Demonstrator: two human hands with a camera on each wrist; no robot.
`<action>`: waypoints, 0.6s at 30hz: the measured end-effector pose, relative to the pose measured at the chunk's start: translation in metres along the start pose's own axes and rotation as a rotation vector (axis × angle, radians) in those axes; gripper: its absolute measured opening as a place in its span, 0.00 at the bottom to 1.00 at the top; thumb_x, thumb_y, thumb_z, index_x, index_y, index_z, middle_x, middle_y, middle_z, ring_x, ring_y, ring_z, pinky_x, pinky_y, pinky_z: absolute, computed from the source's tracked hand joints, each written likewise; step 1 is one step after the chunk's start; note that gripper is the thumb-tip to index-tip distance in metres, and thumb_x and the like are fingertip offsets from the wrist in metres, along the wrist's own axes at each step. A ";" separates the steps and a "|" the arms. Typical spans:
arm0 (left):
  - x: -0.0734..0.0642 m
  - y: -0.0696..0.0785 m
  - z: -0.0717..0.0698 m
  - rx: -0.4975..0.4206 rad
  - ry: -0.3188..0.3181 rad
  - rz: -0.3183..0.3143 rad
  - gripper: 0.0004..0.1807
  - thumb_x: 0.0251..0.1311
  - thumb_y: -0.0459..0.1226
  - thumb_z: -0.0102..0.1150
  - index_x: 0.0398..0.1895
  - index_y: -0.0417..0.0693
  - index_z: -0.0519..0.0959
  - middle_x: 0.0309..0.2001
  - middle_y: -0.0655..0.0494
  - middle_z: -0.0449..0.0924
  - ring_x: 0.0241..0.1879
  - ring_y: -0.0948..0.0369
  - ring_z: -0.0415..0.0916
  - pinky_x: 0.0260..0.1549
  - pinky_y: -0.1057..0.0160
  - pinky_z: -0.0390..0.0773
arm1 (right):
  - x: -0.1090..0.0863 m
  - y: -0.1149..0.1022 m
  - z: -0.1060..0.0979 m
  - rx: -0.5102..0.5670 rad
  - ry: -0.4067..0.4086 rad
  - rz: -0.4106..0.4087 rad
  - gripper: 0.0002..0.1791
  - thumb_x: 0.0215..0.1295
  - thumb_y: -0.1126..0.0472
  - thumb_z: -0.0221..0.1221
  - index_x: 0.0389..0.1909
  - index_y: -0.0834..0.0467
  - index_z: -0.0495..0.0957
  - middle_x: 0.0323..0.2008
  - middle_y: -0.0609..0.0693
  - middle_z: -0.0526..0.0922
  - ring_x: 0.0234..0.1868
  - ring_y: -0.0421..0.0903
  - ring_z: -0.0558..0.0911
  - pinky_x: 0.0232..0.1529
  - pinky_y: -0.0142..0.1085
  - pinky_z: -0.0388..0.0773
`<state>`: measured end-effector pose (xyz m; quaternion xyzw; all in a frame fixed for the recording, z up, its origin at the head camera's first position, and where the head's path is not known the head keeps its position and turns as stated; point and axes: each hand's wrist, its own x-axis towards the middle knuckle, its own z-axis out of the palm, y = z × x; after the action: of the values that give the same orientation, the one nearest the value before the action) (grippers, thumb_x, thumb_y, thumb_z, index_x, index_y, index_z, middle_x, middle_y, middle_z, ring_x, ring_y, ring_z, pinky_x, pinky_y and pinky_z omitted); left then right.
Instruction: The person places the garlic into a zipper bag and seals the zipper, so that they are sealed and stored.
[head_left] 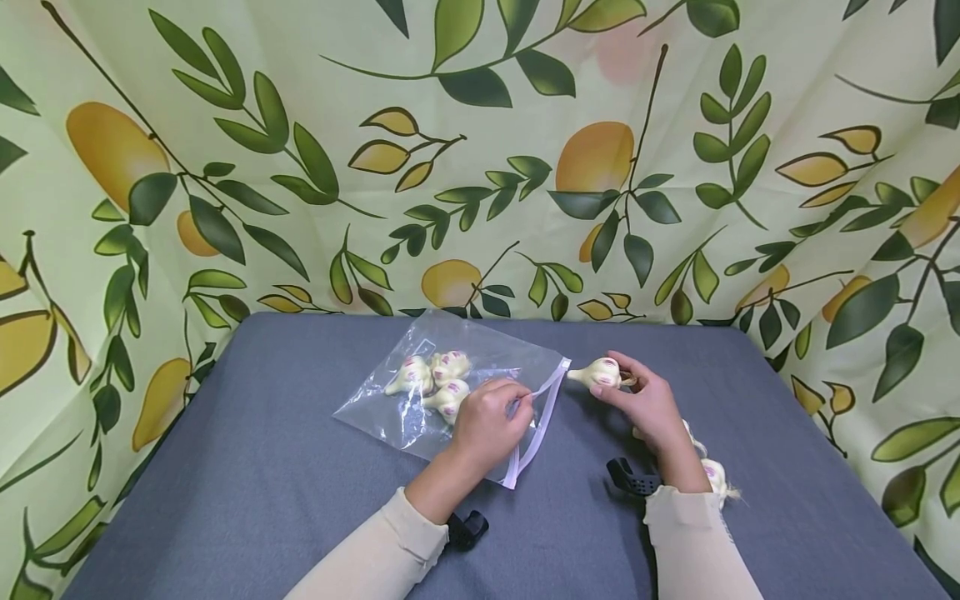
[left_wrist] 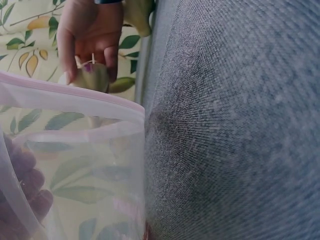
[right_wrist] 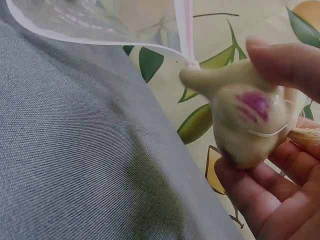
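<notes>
A clear zip-top plastic bag (head_left: 502,340) with a pale lilac-edged mouth lies on the table, its mouth turned to the right. Several garlic bulbs (head_left: 411,375) are inside it. My left hand (head_left: 487,423) pinches the upper edge of the mouth and lifts it, so the bag gapes; in the left wrist view those fingers (left_wrist: 32,182) show through the plastic. Just right of the mouth, my right hand (head_left: 647,408) holds a garlic bulb (right_wrist: 250,122) between thumb and fingers. The bulb's stem end points at the bag, and purple marks show on its side.
More garlic bulbs (head_left: 715,475) lie on the table beside the right forearm, which partly covers them. Grey cloth (head_left: 300,508) covers the tabletop. A leaf-and-fruit patterned curtain (head_left: 480,192) hangs behind the far edge and along both sides.
</notes>
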<state>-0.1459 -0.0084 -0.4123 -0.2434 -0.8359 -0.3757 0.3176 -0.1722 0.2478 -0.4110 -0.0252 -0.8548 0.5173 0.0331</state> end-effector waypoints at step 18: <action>0.001 0.000 -0.001 -0.002 -0.004 -0.011 0.04 0.52 0.34 0.65 0.30 0.47 0.87 0.33 0.58 0.87 0.39 0.60 0.85 0.41 0.64 0.82 | -0.003 -0.003 -0.003 0.189 -0.109 -0.001 0.35 0.57 0.62 0.68 0.66 0.65 0.68 0.39 0.35 0.81 0.39 0.33 0.79 0.42 0.26 0.75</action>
<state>-0.1459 -0.0087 -0.4114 -0.2398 -0.8375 -0.3780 0.3135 -0.1688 0.2485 -0.4069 0.0064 -0.8028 0.5961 -0.0109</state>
